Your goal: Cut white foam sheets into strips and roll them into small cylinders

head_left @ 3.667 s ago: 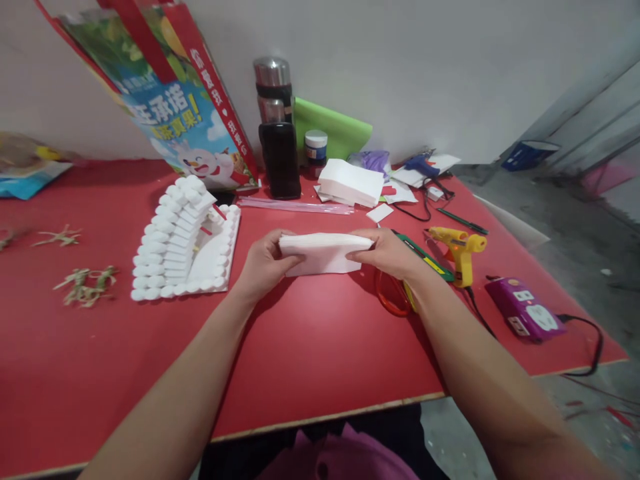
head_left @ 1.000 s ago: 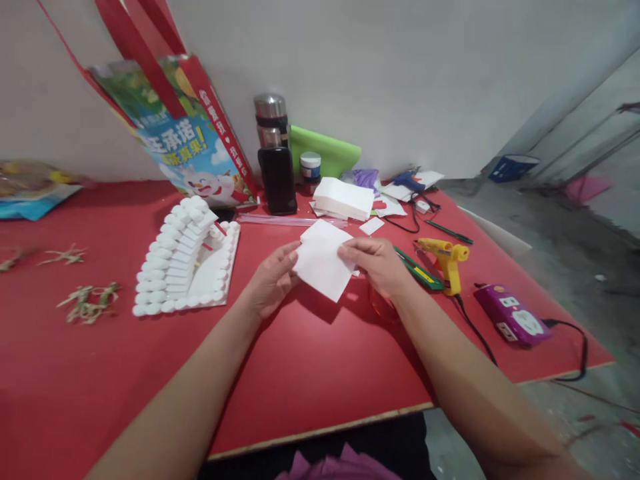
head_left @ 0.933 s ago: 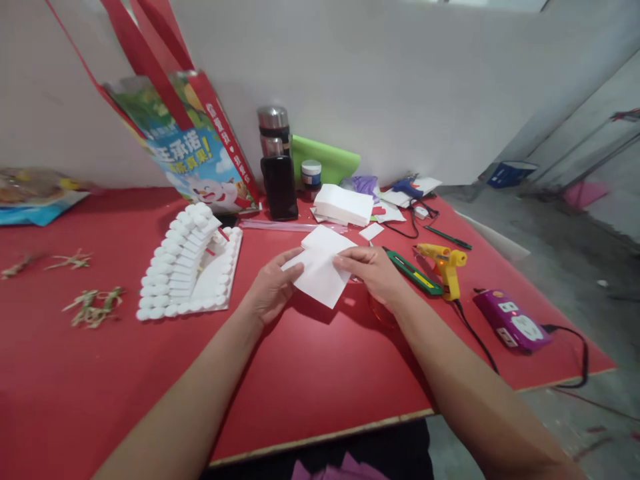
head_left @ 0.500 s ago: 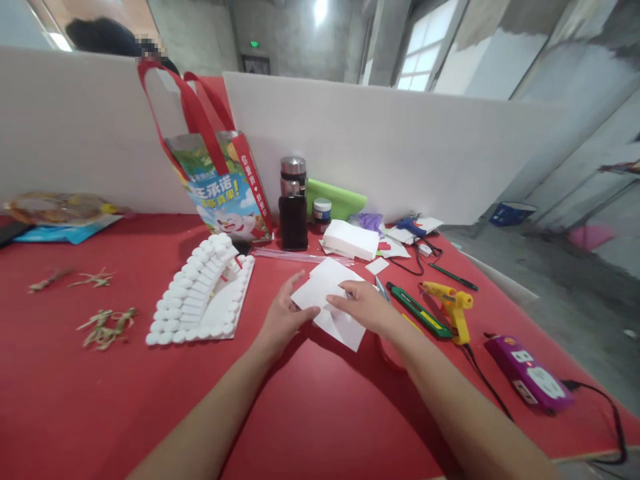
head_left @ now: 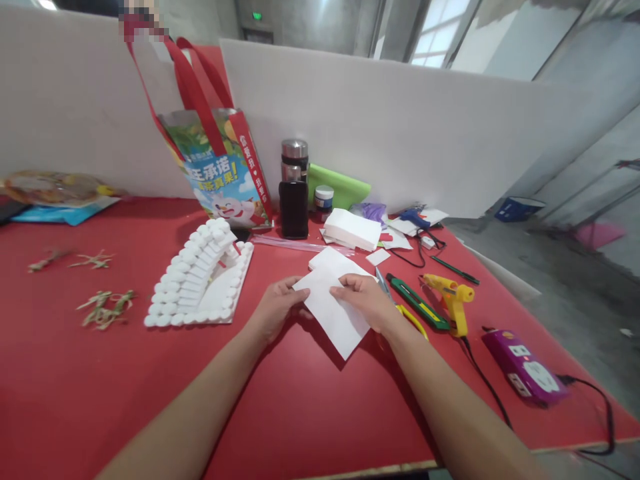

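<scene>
A white sheet of paper (head_left: 339, 325) is held between both hands over the red table. My left hand (head_left: 277, 307) pinches its left corner, thumb on top. My right hand (head_left: 367, 300) grips its right side, thumb and fingers pressed on the paper. Behind it lies another white piece of paper (head_left: 330, 259), partly covered by the held one. Scissors with yellow handles (head_left: 414, 321) lie beside my right hand, partly hidden by it. Close to their right is a green utility knife (head_left: 419, 303). A white model of round pieces with steps (head_left: 193, 280) stands left of my left hand.
On the right lie a yellow glue gun (head_left: 453, 300) and a purple power strip (head_left: 525, 367) with cords. At the back stand a bag (head_left: 220, 177), a black phone (head_left: 293, 210), a flask (head_left: 295, 150) and stacked white paper (head_left: 353, 230). Twisted straw figures (head_left: 106, 310) lie left.
The paper has turned and shifted slightly, its lower corner now pointing more toward me. My left fingers have closed on its corner. The camera view has tilted downward a little.
</scene>
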A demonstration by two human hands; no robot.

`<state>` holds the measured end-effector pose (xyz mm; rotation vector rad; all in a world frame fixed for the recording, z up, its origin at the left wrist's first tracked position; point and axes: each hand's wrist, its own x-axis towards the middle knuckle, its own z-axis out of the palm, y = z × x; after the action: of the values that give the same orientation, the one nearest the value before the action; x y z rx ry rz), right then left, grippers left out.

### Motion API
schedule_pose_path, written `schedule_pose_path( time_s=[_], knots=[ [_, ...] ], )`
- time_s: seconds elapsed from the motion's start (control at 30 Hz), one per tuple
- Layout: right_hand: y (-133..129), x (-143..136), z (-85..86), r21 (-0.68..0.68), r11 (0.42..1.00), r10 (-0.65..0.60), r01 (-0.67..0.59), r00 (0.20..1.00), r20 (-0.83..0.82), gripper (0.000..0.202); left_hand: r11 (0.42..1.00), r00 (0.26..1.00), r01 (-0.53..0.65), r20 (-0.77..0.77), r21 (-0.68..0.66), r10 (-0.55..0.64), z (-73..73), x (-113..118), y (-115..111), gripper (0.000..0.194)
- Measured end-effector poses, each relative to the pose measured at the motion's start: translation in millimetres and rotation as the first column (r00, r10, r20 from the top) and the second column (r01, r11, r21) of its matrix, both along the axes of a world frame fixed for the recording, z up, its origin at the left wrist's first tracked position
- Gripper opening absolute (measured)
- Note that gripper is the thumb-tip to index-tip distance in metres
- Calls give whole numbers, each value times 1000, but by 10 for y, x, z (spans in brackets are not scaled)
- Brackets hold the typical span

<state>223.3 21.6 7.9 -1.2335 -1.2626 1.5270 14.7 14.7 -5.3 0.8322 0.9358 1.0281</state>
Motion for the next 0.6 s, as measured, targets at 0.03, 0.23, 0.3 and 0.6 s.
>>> schedule_pose_path(
  time_s=[0.03,0.23,0.3,0.6],
  knots=[
    [4,2,2,5,1000,-1,1,1000,0,27,1000,1000,5,-8,-5,-6,-1,0,-1,36],
    [-3,-21,-11,-31,999,-12,10,999,-50,29,1000,1000,28,-11,-4,-28,10,-7,4,29],
    [-6,-40,-16,-65,997,-53,46,993,-103,36,1000,1000,23,-14,-21,-23,17,-15,6,26],
    [-10,-42,-2,-154,983,-136,96,952,-276,50,999,999,19,36,-51,-18,71,-15,-3,23]
  ],
)
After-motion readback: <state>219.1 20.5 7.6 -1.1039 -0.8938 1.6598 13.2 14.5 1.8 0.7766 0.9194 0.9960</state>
